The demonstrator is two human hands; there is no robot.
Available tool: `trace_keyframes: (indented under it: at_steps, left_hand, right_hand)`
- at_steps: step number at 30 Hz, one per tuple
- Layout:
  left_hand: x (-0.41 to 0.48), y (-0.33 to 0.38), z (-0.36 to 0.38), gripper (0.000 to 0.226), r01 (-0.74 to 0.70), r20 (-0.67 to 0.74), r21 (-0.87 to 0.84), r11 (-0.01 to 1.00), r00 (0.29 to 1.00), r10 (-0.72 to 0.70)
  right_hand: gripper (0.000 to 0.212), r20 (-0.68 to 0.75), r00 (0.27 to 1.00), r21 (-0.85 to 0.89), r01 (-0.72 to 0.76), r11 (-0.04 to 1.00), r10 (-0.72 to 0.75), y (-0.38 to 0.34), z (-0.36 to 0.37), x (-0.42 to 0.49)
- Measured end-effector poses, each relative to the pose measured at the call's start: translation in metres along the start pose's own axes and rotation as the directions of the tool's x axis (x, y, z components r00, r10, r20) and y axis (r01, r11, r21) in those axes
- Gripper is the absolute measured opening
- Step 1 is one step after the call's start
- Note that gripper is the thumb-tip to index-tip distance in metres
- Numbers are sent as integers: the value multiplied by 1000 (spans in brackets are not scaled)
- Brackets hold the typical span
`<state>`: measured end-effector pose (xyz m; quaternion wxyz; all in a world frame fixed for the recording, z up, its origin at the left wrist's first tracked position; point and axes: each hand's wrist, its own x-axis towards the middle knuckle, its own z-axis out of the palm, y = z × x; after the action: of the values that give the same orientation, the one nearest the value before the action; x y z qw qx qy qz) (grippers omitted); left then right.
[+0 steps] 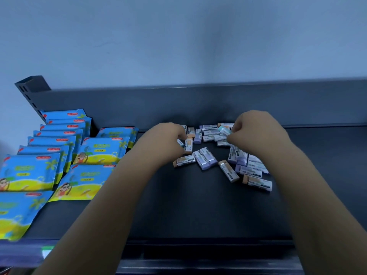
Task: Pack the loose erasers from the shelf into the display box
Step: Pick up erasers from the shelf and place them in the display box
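Left hand (168, 138), centre of the frame: we see its fingers curled down and its thumb set against them, pinching an upright orange-ended eraser (188, 145) at the left margin of the heap. Right hand (256, 132), just right of centre: its fingers are likewise curled, and we read the fingertips as holding a teal eraser (224, 130), which sits tilted above the others at the back of the heap. Both forearms enter from the lower edge and converge towards the middle.

We note that the loose erasers (206, 158) lie scattered between and below the two hands on the dark shelf (198, 205). They are small blocks in white printed sleeves with purple, orange or teal ends, lying at many angles; some touch or overlap, and a few lie apart towards the lower right of the heap. Several are hidden under the right hand.

At the left of the frame we find blue packets (99, 149) with yellow printing, overlapping in rows on the same shelf. Behind everything rises the shelf's dark back panel (158, 106), and above it a pale wall (178, 36).
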<state>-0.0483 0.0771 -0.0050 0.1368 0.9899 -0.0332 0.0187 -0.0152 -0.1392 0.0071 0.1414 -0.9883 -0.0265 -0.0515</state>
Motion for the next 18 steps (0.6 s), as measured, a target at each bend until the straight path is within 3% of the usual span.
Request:
trace_keyframes:
  at_steps: [3, 10, 18]
  left_hand:
    - [4, 3, 1, 31, -33, 25, -40, 999, 999, 34]
    - [7, 32, 10, 35, -243, 112, -141, 960, 959, 259]
    - [5, 73, 26, 33, -430, 213, -266, 863, 846, 488]
  right_hand:
    - [24, 0, 1000, 22, -20, 1000, 20, 13, -10, 0]
    - [10, 77, 997, 78, 7, 997, -13, 35, -16, 3]
    - [13, 58, 998, 47, 11, 999, -14, 57, -6, 9]
